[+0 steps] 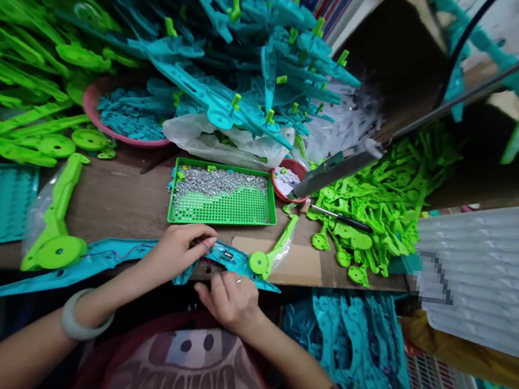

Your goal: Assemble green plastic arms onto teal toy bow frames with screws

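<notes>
A long blue plastic shell (122, 252) lies across the table's front edge, with a thin wire running along its inside. Two green plastic arms stick up from it, one at the left end (58, 220) and one at the right (276, 250). My left hand (181, 249) is over the shell's middle, thumb and forefinger pinched on the thin wire. Just right of those fingertips, a small metal part (228, 254) sits inside the shell. My right hand (232, 301) is curled at the shell's near edge, a tiny shiny spot at its fingers; what it grips is hidden.
A green perforated tray (219, 216) holds many small screws. Behind are heaps of blue parts (235, 84) and green parts (16, 51). Right of the tray are a red basket (283, 191), a screwdriver (351, 221) and more green parts (382, 197). A grey pole slants overhead at right.
</notes>
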Motion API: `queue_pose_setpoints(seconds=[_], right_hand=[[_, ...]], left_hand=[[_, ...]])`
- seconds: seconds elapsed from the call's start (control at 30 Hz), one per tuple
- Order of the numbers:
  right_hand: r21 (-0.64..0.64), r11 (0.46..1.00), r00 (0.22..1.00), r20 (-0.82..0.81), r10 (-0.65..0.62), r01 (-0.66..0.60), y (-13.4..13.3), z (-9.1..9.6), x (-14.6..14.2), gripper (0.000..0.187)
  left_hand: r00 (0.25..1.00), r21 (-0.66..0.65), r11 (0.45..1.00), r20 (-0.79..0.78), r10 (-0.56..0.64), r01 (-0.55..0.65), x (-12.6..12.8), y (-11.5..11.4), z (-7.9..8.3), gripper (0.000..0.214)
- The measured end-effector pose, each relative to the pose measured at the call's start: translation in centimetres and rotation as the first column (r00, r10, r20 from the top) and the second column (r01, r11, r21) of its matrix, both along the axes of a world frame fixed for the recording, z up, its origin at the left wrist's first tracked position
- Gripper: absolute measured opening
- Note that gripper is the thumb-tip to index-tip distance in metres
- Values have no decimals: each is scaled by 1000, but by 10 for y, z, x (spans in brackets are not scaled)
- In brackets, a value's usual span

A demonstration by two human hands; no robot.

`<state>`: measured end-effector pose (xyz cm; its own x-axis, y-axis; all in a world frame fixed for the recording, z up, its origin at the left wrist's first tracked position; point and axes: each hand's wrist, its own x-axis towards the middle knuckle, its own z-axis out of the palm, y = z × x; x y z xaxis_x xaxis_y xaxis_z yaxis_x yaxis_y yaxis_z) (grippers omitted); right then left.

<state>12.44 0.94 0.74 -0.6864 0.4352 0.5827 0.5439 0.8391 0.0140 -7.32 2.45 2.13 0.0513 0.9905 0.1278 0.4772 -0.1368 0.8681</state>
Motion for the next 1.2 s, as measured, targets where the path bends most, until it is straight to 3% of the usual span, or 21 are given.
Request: queue_pose_setpoints(seconds=[0.1, 0.17, 0.23, 0.33, 0.43, 0.5, 0.67, 0.77, 0.87, 0.93, 1.03, 1.1, 1.2], right_hand=[[-34, 984, 984, 39, -173, 175, -10, -13, -14, 27], [-39, 977, 977, 42, -210, 211, -10, -15, -21, 20], [-23, 983, 983, 40, -179, 180, -7, -14, -23, 18], [28, 996, 996, 29, -82, 81, -3, -9, -17, 19], [61, 998, 998, 51, 27, -30, 0, -5, -9, 22], [30, 996, 995, 47, 87, -89, 4, -3, -5, 24], [-175, 981, 994, -82, 75, -88, 12, -2, 0, 23], [-63, 990, 987, -107, 118, -125, 10, -4, -1, 19], [86, 987, 988, -65, 142, -136, 6, -7, -8, 32], [76, 992, 994, -9, 105, -104, 5, -8, -14, 29], [-125, 992, 999, -31, 33, -37, 12, -7, -19, 21], [-291, 956, 996, -91, 18, -43, 21, -4, -18, 19], [-378, 923, 997, -47, 62, -76, 36, 3, -15, 17]], left_hand=[[1000, -19, 1000, -15, -25, 24, -1, 1, -3, 22], [994, 23, 995, -66, -91, 93, -2, 2, -3, 24], [968, 121, 972, -178, -179, 202, -3, 6, 0, 30], [872, 245, 879, -389, -296, 408, -5, 15, 7, 36], [807, 258, 814, -459, -371, 521, -11, 21, 12, 21], [824, 259, 833, -451, -344, 490, -16, 18, 10, 15], [918, 208, 951, -371, -140, 229, -20, -15, -1, 18], [949, 175, 976, -308, -69, 128, -13, -24, -4, 19], [958, 141, 986, -283, -43, 86, -10, -18, -4, 16], [964, 113, 989, -260, -60, 92, -13, -10, -5, 15], [970, 83, 987, -217, -113, 134, -19, -3, -5, 13], [970, 77, 984, -198, -144, 162, -21, -3, -5, 12], [965, 114, 986, -248, -89, 121, -17, -12, -7, 13]])
